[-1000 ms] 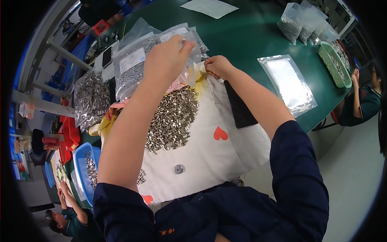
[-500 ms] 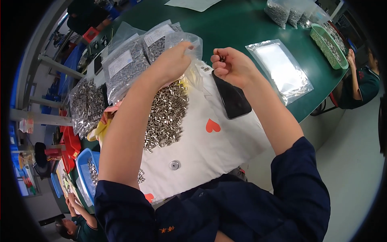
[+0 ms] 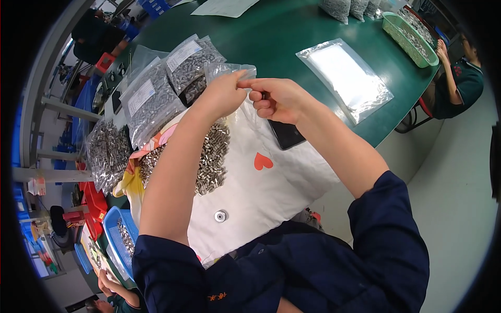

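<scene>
My left hand [image 3: 225, 95] is closed on the top of a clear plastic bag [image 3: 229, 68], its fingertips partly hidden. Close against it, my right hand [image 3: 279, 99] has curled fingers around small dark metal pieces, of which only a little shows; its forefinger reaches to the left hand. Under my left forearm lies a heap of small silvery metal cylinders [image 3: 213, 159] on a white cloth [image 3: 276, 190] with red hearts. A small round metal part [image 3: 221, 215] sits alone on the cloth. Below my right hand is a black phone [image 3: 286, 136], partly covered.
Filled, labelled plastic bags [image 3: 148, 101] stand at the left, beside another bag of metal parts [image 3: 108, 151]. A blue basket [image 3: 111, 221] is at the lower left. On the green table [image 3: 282, 36] lie a flat clear packet [image 3: 347, 78] and a green basket [image 3: 409, 39]. Co-workers sit at both sides.
My right hand has moved left and now meets my left hand at the bag. Its forefinger has straightened. The whole view has shifted slightly.
</scene>
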`<state>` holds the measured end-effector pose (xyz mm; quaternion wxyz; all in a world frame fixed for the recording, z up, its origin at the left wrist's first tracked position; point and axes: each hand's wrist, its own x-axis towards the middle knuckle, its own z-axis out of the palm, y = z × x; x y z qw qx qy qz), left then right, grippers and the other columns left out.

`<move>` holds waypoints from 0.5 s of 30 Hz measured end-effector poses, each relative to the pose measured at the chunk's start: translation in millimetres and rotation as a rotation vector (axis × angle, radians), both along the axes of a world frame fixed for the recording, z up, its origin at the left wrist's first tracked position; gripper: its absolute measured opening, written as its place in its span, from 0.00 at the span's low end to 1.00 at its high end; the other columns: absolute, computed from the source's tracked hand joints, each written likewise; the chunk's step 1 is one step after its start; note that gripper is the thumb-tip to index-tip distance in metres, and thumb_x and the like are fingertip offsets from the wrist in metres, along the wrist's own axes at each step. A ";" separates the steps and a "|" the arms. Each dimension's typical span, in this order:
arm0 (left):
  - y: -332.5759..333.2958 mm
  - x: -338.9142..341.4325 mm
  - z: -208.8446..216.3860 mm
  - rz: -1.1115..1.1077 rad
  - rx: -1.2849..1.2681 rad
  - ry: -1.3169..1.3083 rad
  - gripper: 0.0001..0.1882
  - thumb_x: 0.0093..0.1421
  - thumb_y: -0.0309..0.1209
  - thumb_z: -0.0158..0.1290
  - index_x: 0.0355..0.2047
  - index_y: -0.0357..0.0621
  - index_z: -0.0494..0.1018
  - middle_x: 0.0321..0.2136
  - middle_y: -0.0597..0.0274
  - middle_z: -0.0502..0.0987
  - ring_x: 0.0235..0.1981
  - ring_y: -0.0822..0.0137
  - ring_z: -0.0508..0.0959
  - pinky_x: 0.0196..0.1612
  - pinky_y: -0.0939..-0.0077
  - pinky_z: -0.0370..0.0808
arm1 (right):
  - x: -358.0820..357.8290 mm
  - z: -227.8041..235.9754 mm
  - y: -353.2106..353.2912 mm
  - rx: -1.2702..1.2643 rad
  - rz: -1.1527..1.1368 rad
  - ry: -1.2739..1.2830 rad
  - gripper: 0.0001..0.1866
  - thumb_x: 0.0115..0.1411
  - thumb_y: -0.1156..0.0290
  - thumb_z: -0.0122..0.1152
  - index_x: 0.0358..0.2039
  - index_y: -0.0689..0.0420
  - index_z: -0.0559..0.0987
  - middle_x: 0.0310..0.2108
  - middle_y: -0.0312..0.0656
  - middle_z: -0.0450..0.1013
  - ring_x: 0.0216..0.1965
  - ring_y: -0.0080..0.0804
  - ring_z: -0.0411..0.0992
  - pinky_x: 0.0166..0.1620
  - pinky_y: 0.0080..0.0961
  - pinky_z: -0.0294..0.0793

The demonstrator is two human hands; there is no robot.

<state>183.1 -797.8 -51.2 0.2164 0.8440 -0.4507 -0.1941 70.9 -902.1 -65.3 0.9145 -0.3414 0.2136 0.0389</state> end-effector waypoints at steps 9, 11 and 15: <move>4.2 -5.8 12.1 -0.067 -0.085 -0.149 0.21 0.51 0.27 0.39 0.47 0.40 0.67 0.38 0.44 0.73 0.39 0.53 0.73 0.44 0.67 0.67 | -7.0 -1.0 12.0 -1.792 0.179 0.017 0.23 0.47 0.79 0.46 0.45 0.49 0.71 0.27 0.48 0.73 0.32 0.43 0.72 0.33 0.34 0.72; 8.3 -5.6 14.9 -0.003 -0.216 -0.110 0.18 0.54 0.28 0.41 0.45 0.47 0.70 0.28 0.53 0.75 0.29 0.63 0.73 0.36 0.74 0.68 | -9.3 -3.6 12.2 -2.014 0.352 0.045 0.21 0.53 0.75 0.42 0.48 0.48 0.70 0.28 0.45 0.73 0.29 0.40 0.72 0.33 0.35 0.70; 11.0 -5.9 26.3 0.040 -0.237 -0.145 0.16 0.55 0.30 0.42 0.43 0.48 0.72 0.30 0.52 0.75 0.30 0.61 0.74 0.36 0.74 0.68 | -13.2 -26.3 3.8 -1.871 0.323 0.028 0.18 0.53 0.75 0.42 0.44 0.51 0.73 0.28 0.45 0.73 0.29 0.39 0.72 0.33 0.32 0.70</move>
